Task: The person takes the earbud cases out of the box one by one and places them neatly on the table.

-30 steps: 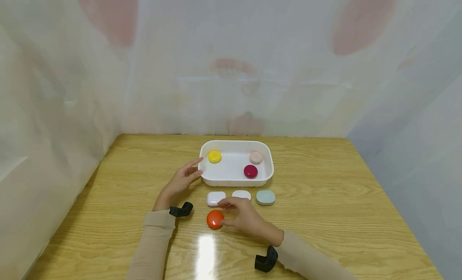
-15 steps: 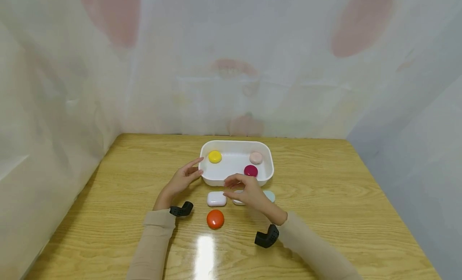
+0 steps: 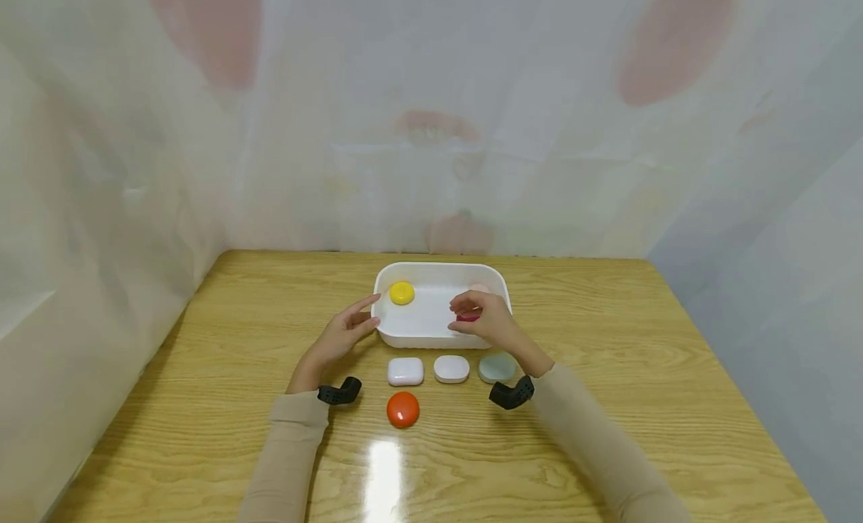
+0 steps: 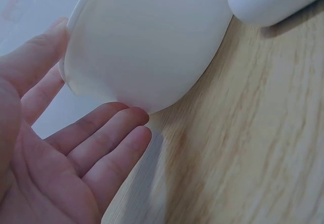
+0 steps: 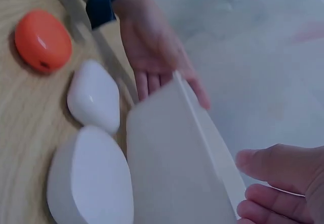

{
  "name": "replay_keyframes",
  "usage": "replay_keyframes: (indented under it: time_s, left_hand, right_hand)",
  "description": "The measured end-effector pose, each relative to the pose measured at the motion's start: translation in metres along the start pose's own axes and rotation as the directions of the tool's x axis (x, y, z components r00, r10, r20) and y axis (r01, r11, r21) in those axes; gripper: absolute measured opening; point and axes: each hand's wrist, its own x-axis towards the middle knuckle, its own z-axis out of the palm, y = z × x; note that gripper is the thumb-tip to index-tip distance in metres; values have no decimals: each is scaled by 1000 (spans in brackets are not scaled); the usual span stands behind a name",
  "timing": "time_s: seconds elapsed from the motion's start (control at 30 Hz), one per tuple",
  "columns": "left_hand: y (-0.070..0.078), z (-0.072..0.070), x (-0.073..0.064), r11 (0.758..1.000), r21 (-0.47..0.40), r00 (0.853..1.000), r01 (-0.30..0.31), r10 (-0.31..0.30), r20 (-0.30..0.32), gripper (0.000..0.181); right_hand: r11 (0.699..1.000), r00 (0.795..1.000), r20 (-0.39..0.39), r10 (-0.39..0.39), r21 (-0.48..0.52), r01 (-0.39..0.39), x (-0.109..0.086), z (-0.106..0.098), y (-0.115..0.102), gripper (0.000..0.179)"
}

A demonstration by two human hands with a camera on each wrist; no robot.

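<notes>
In the head view, my left hand (image 3: pixel 340 336) stays at the left end of a white tray (image 3: pixel 434 342), fingers fairly straight, fingertips against its rim and wall. Above the tray's right half is my right hand (image 3: pixel 492 319), its thumb and fingertips apart around a crimson rounded case (image 3: pixel 470 314) that shows between them. The right wrist view shows the thumb (image 5: pixel 278 166) and fingertips over the rim with nothing visible between them; the tray wall hides the crimson case there. A pale pink case (image 3: pixel 479 288) is mostly hidden behind this hand. A yellow round case (image 3: pixel 401 293) lies inside at left.
In front of the tray a glossy white case (image 3: pixel 405 372), a white oval case (image 3: pixel 452 369) and a pale green case (image 3: pixel 497 368) form a row. Nearer lies an orange round case (image 3: pixel 403 409). Pale sheeting (image 3: pixel 431 118) surrounds the wooden table (image 3: pixel 256 321).
My right hand has moved from beside the orange case, up over the white cases, to above the crimson case in the tray. The left hand has kept its place at the tray.
</notes>
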Motion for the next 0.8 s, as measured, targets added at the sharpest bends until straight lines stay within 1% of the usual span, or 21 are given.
replay_keyframes:
  time_s: [0.1, 0.17, 0.33, 0.47, 0.63, 0.73, 0.8]
  left_hand:
    - [1, 0, -1, 1000, 8, 1000, -4, 4, -1, 57]
    - [1, 0, -1, 1000, 14, 1000, -7, 7, -3, 57]
    - [-1, 1, 0, 1000, 18, 1000, -2, 2, -7, 58]
    - [0, 2, 0, 1000, 11, 1000, -2, 2, -5, 58]
    - [1, 2, -1, 1000, 5, 1000, -2, 2, -2, 57]
    - [1, 1, -3, 1000, 12, 1000, 6, -6, -2, 58]
    - [0, 1, -4, 1000, 13, 1000, 10, -10, -3, 58]
  right_hand:
    - [997, 998, 36, 41, -67, -39, 5, -7, 8, 36]
    - [991, 996, 69, 60, -125, -51, 8, -11, 11, 38]
    - [965, 986, 141, 90, -258, -51, 15, -19, 17, 42]
    - [943, 978, 162, 134, -323, -76, 19, -21, 22, 44]
    - [911, 965, 169, 202, -394, -122, 22, -18, 25, 46]
    - [885, 955, 180, 237, -444, -136, 24, -15, 27, 47]
    - [867, 952, 192, 239, -483, -121, 25, -13, 28, 46]
